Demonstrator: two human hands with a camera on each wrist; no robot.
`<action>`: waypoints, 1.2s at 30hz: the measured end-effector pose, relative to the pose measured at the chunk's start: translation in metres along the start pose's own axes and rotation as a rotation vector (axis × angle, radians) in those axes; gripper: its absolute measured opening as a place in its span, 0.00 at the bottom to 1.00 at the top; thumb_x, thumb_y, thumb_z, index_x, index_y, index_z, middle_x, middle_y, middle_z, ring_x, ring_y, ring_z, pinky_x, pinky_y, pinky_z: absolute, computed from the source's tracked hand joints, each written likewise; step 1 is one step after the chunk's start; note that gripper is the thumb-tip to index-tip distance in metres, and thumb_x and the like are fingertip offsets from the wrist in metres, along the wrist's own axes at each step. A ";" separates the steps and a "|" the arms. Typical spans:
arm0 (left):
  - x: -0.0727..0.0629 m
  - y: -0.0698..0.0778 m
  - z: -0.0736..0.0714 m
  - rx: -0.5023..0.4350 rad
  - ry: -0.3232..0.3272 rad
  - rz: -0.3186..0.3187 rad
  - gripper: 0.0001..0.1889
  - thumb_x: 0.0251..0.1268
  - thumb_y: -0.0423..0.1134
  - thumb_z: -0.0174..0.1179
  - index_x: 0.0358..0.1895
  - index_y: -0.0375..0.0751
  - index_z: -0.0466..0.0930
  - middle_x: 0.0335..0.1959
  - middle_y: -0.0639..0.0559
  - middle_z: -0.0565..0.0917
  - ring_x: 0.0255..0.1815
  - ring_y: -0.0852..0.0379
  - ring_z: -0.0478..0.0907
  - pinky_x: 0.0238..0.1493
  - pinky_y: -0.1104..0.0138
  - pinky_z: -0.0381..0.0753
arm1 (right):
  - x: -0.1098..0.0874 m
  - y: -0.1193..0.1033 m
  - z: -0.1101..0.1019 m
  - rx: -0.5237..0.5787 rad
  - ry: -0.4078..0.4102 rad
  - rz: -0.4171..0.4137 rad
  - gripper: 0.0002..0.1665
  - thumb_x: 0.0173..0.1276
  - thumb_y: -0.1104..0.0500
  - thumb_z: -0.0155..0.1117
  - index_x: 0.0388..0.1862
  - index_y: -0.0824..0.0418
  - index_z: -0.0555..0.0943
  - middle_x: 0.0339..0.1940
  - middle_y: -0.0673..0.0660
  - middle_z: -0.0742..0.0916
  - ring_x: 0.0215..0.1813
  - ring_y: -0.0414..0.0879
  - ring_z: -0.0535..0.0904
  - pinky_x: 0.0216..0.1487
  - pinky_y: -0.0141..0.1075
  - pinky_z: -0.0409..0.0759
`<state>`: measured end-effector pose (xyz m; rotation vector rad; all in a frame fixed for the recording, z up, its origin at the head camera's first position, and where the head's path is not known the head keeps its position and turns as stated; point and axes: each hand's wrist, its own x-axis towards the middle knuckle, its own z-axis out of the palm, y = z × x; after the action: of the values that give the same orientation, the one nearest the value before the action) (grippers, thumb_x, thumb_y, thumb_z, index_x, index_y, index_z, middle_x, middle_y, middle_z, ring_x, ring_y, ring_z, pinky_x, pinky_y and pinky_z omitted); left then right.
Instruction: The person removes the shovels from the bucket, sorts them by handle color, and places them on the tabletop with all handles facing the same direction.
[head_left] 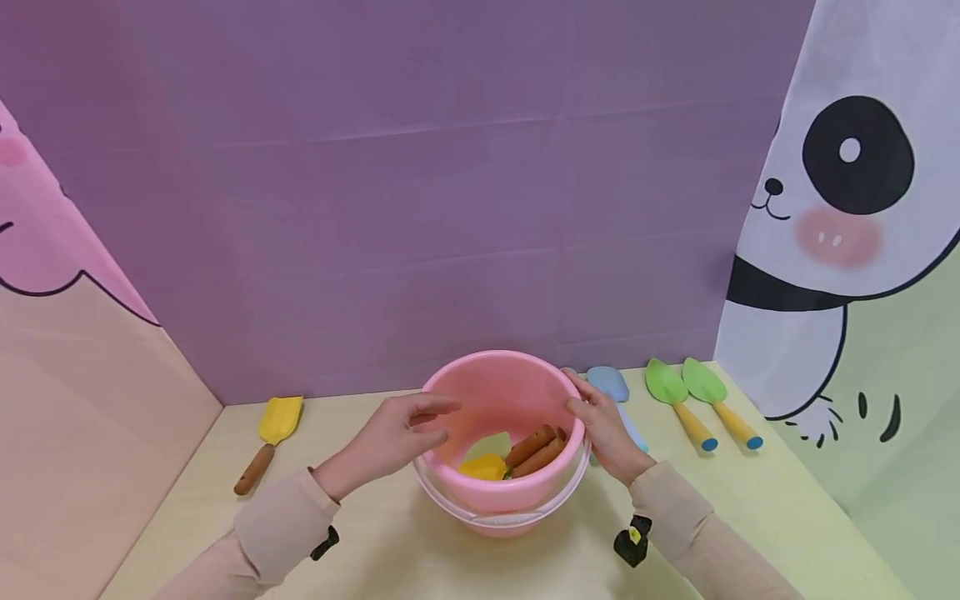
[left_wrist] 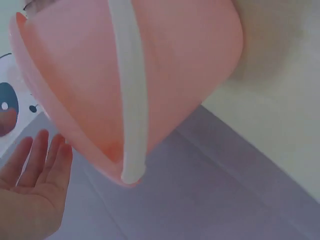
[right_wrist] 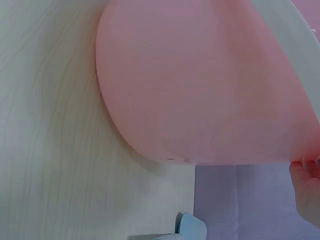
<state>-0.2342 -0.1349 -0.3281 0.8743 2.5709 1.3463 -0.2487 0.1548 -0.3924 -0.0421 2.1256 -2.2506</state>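
A pink bucket (head_left: 491,498) stands on the table, its white handle (head_left: 510,520) lowered across the front. Inside lie a yellow shovel head (head_left: 483,467), brown handles (head_left: 536,454) and a pale green piece (head_left: 489,446), partly hidden by the wall. My right hand (head_left: 609,433) pinches the bucket's right rim, thumb over the edge and fingers outside. At the left rim, my left hand (head_left: 390,437) has its fingers extended over the opening, holding nothing. In the left wrist view, the left hand's fingers (left_wrist: 37,157) are spread beside the rim.
A yellow shovel (head_left: 276,429) with a brown handle lies left on the table (head_left: 360,533). Two green trowels (head_left: 678,408) with yellow handles lie at the right. A blue tool (head_left: 607,383) is partly hidden behind my right hand. A purple backdrop (head_left: 450,208) rises behind.
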 end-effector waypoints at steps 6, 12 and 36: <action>0.019 0.020 0.004 0.265 -0.076 0.047 0.18 0.54 0.38 0.63 0.51 0.43 0.79 0.47 0.54 0.82 0.47 0.56 0.78 0.49 0.62 0.78 | 0.000 -0.001 -0.001 0.003 0.000 0.001 0.35 0.64 0.65 0.44 0.71 0.57 0.57 0.72 0.56 0.62 0.66 0.54 0.65 0.60 0.44 0.69; 0.035 0.031 0.014 0.505 -0.170 0.123 0.18 0.49 0.42 0.67 0.45 0.42 0.81 0.41 0.54 0.83 0.43 0.55 0.78 0.47 0.63 0.78 | -0.001 0.000 0.000 0.003 0.004 0.009 0.34 0.64 0.66 0.44 0.71 0.58 0.57 0.72 0.57 0.62 0.67 0.54 0.65 0.61 0.46 0.68; 0.083 0.005 0.075 0.333 -0.450 0.270 0.29 0.56 0.38 0.62 0.63 0.51 0.66 0.54 0.60 0.74 0.51 0.62 0.70 0.54 0.69 0.74 | -0.002 -0.003 0.001 -0.004 0.008 -0.011 0.34 0.63 0.67 0.44 0.70 0.60 0.59 0.72 0.58 0.62 0.71 0.53 0.58 0.61 0.40 0.67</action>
<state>-0.2741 -0.0339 -0.3559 1.4325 2.4015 0.6590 -0.2470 0.1543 -0.3892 -0.0457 2.1385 -2.2567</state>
